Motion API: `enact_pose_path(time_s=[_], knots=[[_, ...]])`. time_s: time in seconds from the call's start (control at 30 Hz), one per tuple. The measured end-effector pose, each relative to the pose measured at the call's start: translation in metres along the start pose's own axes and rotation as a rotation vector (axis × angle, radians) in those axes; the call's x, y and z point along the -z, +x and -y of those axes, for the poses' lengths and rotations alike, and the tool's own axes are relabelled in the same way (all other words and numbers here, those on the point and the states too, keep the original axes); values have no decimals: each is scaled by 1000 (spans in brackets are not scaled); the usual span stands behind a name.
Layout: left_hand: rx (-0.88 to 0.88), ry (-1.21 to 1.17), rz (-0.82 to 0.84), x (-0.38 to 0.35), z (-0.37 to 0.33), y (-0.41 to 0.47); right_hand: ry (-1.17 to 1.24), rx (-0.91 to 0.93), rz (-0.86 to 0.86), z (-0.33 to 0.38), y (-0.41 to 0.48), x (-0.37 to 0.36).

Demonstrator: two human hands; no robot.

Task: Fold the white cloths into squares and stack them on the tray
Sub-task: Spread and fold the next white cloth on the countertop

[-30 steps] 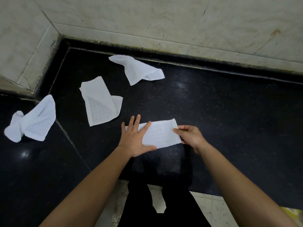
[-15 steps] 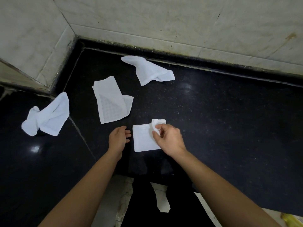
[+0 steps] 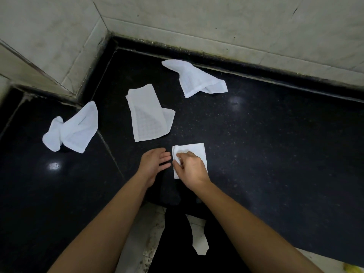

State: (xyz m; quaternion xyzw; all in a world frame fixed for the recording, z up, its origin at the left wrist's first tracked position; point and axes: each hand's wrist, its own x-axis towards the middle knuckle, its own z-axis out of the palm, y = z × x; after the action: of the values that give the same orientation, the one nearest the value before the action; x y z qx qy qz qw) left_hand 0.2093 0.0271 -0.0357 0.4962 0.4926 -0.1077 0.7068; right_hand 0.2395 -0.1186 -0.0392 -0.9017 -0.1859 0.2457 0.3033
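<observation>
1. Right hand (image 3: 191,168): lies over the folded cloth (image 3: 198,151), thumb and fingers pinching its left edge.
2. Left hand (image 3: 153,162): just left of the folded cloth, fingers loosely extended, holding nothing.
3. Folded cloth: small white square, flat on the black counter (image 3: 275,144).
4. Half-folded cloth (image 3: 146,113): beyond and left of the folded cloth, apart from it.
5. Left crumpled cloth (image 3: 72,129): well left of the folded cloth.
6. Far crumpled cloth (image 3: 195,79): well beyond the folded cloth, near the tiled wall (image 3: 216,26).
</observation>
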Motion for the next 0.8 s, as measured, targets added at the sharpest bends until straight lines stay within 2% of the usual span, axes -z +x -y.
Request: enact_pose_path(time_s=[0.1, 0.2, 0.27, 0.33, 0.4, 0.43, 0.5, 0.6, 0.8], knots=[[-5, -15, 12, 0, -1, -1, 42, 41, 91, -5, -2, 2], [-42, 42, 6, -1, 1, -1, 75, 122, 56, -17, -9, 10], [-220, 332, -58, -2, 5, -3, 58, 166, -71, -30, -16, 18], [-559, 807, -76, 2, 12, -5, -7, 190, -190, -46, -21, 24], [-841, 1159, -7, 3, 16, -6, -127, 187, -255, -62, -24, 29], [-903, 1282, 44, 4, 17, -6, -188, 182, -258, -67, -25, 32], [-944, 1513, 116, 5, 18, -2, -284, 173, -184, -72, -26, 38], [-919, 1790, 161, 10, 18, 1, -432, 199, 56, -71, -21, 43], [-865, 1954, 187, 16, 16, 5, -721, 299, 226, -81, 3, 46]])
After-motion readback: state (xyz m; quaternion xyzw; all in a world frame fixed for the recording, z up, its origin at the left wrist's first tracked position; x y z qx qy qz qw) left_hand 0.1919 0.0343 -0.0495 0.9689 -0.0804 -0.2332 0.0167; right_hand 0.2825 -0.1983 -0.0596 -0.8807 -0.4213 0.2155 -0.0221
